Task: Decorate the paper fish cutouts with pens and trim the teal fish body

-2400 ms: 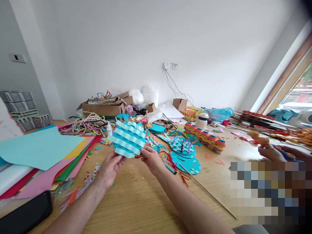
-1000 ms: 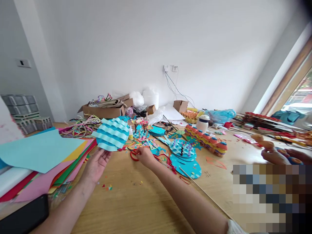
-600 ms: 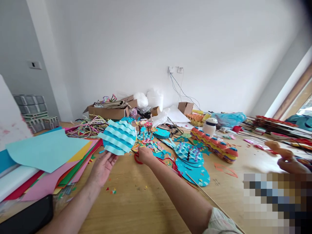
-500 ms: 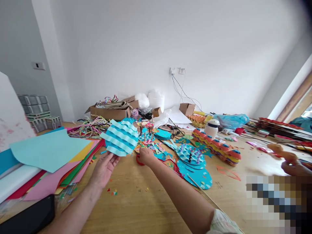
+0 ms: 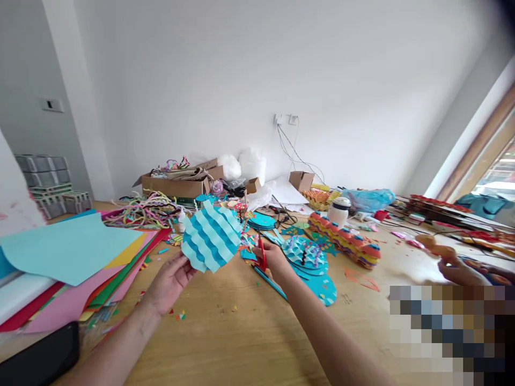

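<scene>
My left hand (image 5: 173,279) grips the lower left edge of a round blue paper disc (image 5: 211,236) with wavy pale-blue strips across it, held tilted above the table. To the right of the disc, my right hand (image 5: 274,262) is closed on a pair of red-handled scissors (image 5: 262,253); their blades are hard to make out. Just beyond that hand lie blue paper discs (image 5: 324,287), one topped with pale wavy strips and purple curls (image 5: 306,252).
Coloured paper sheets (image 5: 72,246) and a black phone (image 5: 40,356) lie at the left. A painted egg-carton strip (image 5: 346,241) and white jar (image 5: 338,213) stand to the right. A co-worker's hand (image 5: 458,271) is at the far right. Cardboard box (image 5: 175,186) behind.
My right hand has lifted the red scissors off the table and moved right. The striped disc has turned in my left hand, its strips now slanting. The view has shifted slightly right.
</scene>
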The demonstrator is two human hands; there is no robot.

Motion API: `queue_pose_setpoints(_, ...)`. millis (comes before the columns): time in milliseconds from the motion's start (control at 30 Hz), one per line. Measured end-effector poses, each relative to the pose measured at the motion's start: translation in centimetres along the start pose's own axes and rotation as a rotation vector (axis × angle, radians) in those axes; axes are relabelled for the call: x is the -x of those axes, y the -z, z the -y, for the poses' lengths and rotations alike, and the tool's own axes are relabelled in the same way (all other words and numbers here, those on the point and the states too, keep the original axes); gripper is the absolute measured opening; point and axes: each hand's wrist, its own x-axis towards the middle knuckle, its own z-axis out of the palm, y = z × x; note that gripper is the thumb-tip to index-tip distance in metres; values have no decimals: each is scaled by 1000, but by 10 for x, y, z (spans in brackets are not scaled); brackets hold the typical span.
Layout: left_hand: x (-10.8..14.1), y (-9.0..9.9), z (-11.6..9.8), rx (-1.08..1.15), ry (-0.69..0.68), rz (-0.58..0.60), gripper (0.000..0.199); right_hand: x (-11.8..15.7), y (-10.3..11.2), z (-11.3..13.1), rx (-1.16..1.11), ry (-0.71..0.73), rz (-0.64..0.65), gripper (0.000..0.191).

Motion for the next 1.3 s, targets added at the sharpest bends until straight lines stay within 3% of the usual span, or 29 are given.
queue_pose_setpoints(67, 3, -3, 0, -28, 32, 32, 24, 8, 7, -1, -164, 5, -2, 24)
queue_pose_setpoints(200, 7, -4, 3, -126, 110, 116, 29, 17, 22, 7, -705, 1, 40, 36)
queue_pose_setpoints(267, 9, -3, 5, -162, 153, 150, 27, 20, 28, 13, -833, 0, 82, 38)
queue_pose_setpoints(467, 12, -4, 8, -183, 224, 218, 27, 32, 33, 26, -882, -19, 253, 34)
queue_pose_setpoints(733, 12, -3, 7, -239, 186, 237, 26, 41, 34, 34, -905, 30, 390, 27)
queue_pose_setpoints(933, 11, -1, 4, -227, 194, 152, 29, 39, 30, 31, -856, -11, 432, 23)
queue_pose_setpoints(1033, 9, -4, 5, -199, 185, 66, 28, 40, 25, 31, -903, -76, 385, 23)
queue_pose_setpoints(1167, 4, -6, 4, -260, -9, -43, 27, 44, 19, 32, -1050, -170, 262, 27)
queue_pose_setpoints(1300, 1, -8, -10, -674, -518, -138, 32, 46, 16, 30, -1144, -185, 165, 23)
